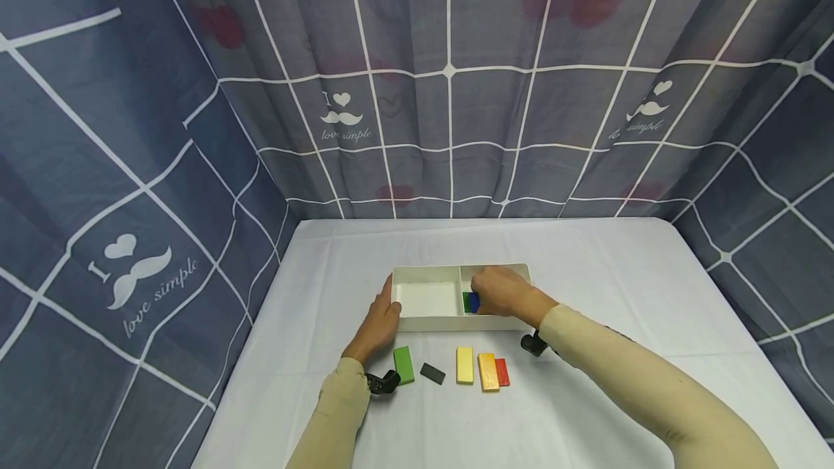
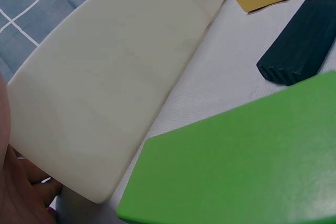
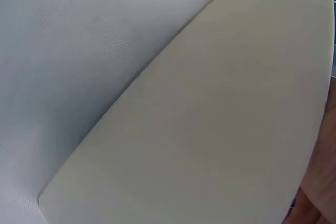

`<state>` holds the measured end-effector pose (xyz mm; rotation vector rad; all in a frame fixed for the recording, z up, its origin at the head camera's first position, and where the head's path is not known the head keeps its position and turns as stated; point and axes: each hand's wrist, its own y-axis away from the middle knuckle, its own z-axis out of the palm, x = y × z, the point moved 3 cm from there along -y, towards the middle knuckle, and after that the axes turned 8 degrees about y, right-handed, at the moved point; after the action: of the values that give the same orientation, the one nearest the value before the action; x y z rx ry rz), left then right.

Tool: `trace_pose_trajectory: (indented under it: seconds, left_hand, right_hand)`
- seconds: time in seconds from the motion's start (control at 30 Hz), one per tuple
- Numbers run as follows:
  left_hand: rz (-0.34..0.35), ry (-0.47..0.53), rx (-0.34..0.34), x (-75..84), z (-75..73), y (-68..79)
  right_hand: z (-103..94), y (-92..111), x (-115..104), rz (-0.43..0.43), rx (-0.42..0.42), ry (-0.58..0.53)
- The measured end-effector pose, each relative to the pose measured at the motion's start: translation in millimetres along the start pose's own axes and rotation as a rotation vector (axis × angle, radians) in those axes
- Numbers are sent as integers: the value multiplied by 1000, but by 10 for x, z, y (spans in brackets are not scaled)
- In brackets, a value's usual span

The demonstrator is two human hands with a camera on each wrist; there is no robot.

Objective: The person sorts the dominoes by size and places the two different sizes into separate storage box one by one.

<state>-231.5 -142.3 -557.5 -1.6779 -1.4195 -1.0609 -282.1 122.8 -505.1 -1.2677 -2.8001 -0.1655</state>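
Observation:
A shallow off-white box (image 1: 426,323) with a divider stands on the table, its front wall large in both wrist views. My left hand (image 1: 378,324) grips its left end, thumb at the near corner. Down in the right compartment, the fingers of my right hand (image 1: 504,292) are curled at a blue block (image 1: 474,302), which they partly cover. A green block (image 1: 465,302) shows beside it, against the divider. The left compartment holds nothing. My right fingertips are hidden; the right wrist view shows only part of that hand (image 3: 321,171) behind the wall.
Before the box lie a green block (image 1: 403,365), a dark block (image 1: 433,373), a pale yellow block (image 1: 465,365), an orange-yellow block (image 1: 488,372) and a red block (image 1: 502,373). The white-covered table (image 1: 586,259) is bordered by grey checked curtains (image 1: 417,114).

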Motion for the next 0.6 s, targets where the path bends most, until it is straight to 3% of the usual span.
trace_pose_trajectory:
  seconds: [0.6]
  left_hand:
    - [21, 13, 2, -14, 5, -6]
  right_hand:
    - [36, -29, -11, 12, -18, 28]
